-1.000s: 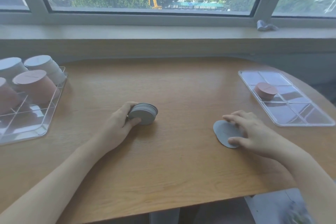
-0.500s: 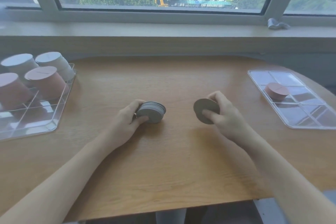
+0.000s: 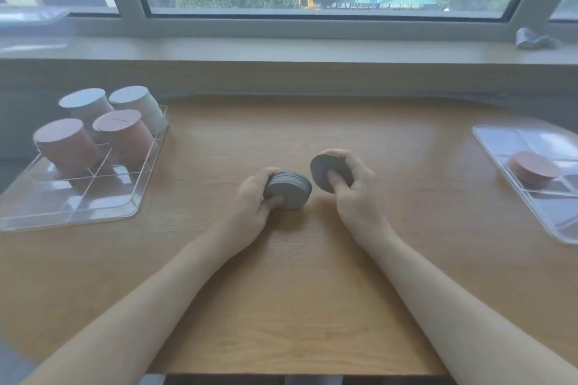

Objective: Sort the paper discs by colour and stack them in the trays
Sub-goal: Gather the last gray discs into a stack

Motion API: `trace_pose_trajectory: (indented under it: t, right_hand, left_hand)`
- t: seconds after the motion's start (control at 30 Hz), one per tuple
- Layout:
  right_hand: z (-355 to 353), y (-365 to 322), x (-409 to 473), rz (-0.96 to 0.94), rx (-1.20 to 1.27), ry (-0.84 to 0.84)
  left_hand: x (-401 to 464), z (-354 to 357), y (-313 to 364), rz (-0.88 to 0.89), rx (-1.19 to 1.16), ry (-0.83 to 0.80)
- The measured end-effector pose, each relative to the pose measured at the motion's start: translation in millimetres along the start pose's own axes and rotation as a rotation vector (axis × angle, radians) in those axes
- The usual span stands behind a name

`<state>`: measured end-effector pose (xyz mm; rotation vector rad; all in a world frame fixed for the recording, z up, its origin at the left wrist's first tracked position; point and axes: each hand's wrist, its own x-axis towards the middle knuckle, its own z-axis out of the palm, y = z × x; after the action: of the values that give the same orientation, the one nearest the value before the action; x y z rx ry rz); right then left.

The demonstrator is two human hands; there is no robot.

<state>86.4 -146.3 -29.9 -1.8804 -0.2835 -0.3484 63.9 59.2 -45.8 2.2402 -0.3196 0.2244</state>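
The grey stack [image 3: 289, 194] sits near the middle of the table [image 3: 312, 306], and everything else is placed from it.

Far to its left, at the table's left edge, lies the left tray [image 3: 78, 216], clear plastic with dividers. Four tall stacks stand in its far compartments: two pink stacks [image 3: 67, 147] in front and two pale blue-grey stacks [image 3: 137, 108] behind them, near the wall. The tray's nearer compartments hold no discs that can be seen.

Just left of the grey stack is the left hand [image 3: 250, 206]. Its fingers curl over the stack's far side and its thumb presses the near side, so it grips the stack, which rests on the table with its right edge fanned slightly.

Just right of the grey stack, and a little above it, the right hand [image 3: 353, 194] pinches a single grey disc [image 3: 327, 172], thumb on the face that shows and fingers wrapped behind. The disc is tilted up on edge, its lower rim close beside the stack's upper right edge; whether they touch cannot be told.

Far to the stack's right, at the table's right edge, lies the right tray [image 3: 531, 206], also clear and divided. One short pink pile [image 3: 533, 169] sits in one of its middle compartments.

Behind the stack, beyond the table, runs the windowsill [image 3: 281, 50], with a crumpled grey wrapper [image 3: 531, 39] at its right end.
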Motion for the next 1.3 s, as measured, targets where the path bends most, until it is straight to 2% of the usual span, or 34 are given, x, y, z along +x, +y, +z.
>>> trace_pose_trajectory:
  t: [0.1,0.2,0.33,0.4,0.53,0.73,0.8,0.97,1.1,1.3]
  right_hand:
    - [4,-6,4,0.046,0.133,-0.026]
    - [13,-12,0,0.031,0.190,-0.211]
    - [27,-8,-10,-0.177,-0.215,-0.434]
    - [30,-6,-13,-0.188,-0.245,-0.441]
    - [29,-3,-15,-0.200,-0.205,-0.343]
    - [30,-4,-9,-0.179,-0.358,-0.376]
    - [28,-1,-9,-0.181,-0.372,-0.330]
    - [31,-9,-4,-0.254,-0.167,-0.170]
    - [66,-45,6,-0.263,-0.011,-0.232]
    - [177,-107,9,-0.379,0.095,-0.372]
  left_hand:
    - [-1,-2,1,0.024,0.019,-0.001]
    - [-3,-1,2,0.014,0.086,0.013]
    - [-8,3,5,0.040,0.197,-0.034]
    - [-8,3,8,0.049,0.202,-0.055]
    - [-7,1,8,0.062,0.158,-0.011]
    - [-5,0,8,0.044,0.212,-0.064]
    - [-4,-1,8,0.008,0.167,-0.025]
    - [-10,-21,8,-0.057,0.044,0.099]
    - [-38,-63,3,-0.126,0.017,0.278]
    - [-88,-158,-17,-0.221,0.110,0.547]
